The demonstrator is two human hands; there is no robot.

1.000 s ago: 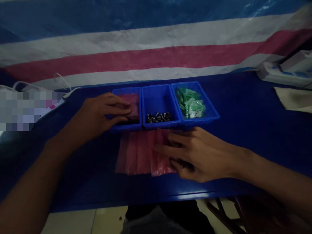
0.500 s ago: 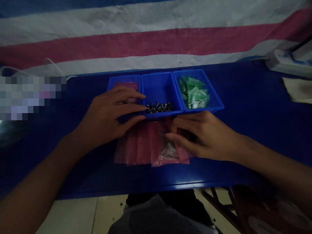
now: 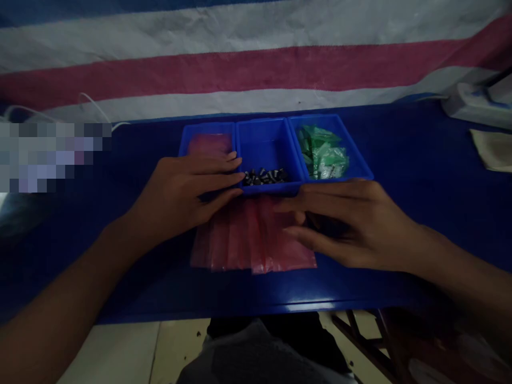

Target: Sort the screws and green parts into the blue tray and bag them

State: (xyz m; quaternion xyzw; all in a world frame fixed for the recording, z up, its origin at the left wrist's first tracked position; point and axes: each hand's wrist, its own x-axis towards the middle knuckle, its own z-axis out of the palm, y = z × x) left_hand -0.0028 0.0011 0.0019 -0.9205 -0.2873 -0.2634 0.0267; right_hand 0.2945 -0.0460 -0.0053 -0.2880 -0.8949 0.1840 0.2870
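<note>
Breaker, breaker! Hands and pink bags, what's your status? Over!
Left hand open, partly hiding left blue bin. Right hand at right end of pink plastic bags, grip unclear. Bags overlapping in a row on blue table.

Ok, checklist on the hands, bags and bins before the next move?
1. Pink bags laid out in front of the bins: ok, fanned and overlapping.
2. Black pieces inside the middle bin: ok, at its near end.
3. Green packets inside the right bin: ok.
4. Left hand clear of the view into the middle bin: not ok, fingertips overlap its left edge.
5. Right hand gripping a single bag: cannot tell, fingers blurred and shadowed.
</note>
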